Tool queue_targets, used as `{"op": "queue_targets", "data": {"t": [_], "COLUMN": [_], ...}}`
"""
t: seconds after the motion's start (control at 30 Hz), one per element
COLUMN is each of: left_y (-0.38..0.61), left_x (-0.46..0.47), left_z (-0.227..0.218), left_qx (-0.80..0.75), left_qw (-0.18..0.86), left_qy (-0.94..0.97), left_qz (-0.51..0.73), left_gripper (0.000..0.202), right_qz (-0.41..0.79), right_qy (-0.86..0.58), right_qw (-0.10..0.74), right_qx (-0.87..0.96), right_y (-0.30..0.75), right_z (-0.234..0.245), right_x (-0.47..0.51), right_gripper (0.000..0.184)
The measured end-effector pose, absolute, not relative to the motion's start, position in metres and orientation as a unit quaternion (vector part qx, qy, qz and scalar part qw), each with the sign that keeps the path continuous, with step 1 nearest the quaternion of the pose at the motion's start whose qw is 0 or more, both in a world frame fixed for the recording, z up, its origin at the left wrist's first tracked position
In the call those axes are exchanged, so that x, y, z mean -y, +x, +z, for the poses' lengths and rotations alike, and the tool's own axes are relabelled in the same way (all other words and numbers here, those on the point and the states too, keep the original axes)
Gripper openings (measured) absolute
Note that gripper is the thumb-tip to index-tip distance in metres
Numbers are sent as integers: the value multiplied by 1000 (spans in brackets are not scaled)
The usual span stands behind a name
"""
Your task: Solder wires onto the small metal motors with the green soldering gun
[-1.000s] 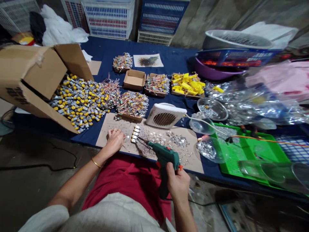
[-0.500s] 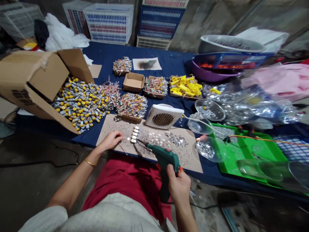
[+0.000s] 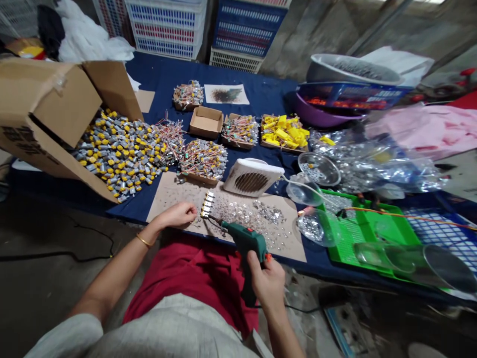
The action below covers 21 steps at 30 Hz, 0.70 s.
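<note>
My right hand is wrapped round the grip of a green soldering gun. The gun's tip reaches the near end of a short row of small motors with yellow ends, on a cardboard sheet. Left of that row, my left hand is closed with its fingertips together. What those fingers hold, if anything, is too small to make out. Small metal bits lie scattered over the cardboard. Behind it stands a white vent fan with a round grille.
At left, a tipped carton spills many motors. Small boxes of wired motors and yellow parts line the back. Metal and clear bowls, a green tray and stacked basins fill the right side.
My left hand has moved slightly right, nearer the motor row, and the pale wire seen at its fingers no longer shows clearly. The soldering gun's tip stays at the row's near end.
</note>
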<state>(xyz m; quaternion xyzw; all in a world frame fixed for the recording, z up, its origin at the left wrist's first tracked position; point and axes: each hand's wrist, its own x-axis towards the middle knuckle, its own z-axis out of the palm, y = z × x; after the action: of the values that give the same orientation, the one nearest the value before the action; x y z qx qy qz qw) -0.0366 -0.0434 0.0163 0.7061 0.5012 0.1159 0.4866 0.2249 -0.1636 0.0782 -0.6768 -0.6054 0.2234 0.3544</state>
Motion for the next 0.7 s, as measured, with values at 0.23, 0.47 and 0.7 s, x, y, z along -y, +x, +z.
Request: {"op": "queue_targets", "data": {"t": [0.23, 0.47, 0.7], "left_y": [-26, -25, -27], "left_x": [36, 31, 30], "left_z": [14, 12, 8], "left_qx": [-541, -523, -522], "left_qw": [450, 460, 460], "left_qy": [695, 701, 702], "left_qz": [148, 151, 154], "left_gripper": [23, 22, 19], "right_qz": [207, 179, 174], "right_qy": [-671, -644, -633], "right_qw": [338, 310, 297], "right_qx": [627, 676, 694], "right_y": [225, 225, 222], "right_z": [74, 87, 94], "right_x": [160, 140, 134], "right_gripper": [50, 51, 51]}}
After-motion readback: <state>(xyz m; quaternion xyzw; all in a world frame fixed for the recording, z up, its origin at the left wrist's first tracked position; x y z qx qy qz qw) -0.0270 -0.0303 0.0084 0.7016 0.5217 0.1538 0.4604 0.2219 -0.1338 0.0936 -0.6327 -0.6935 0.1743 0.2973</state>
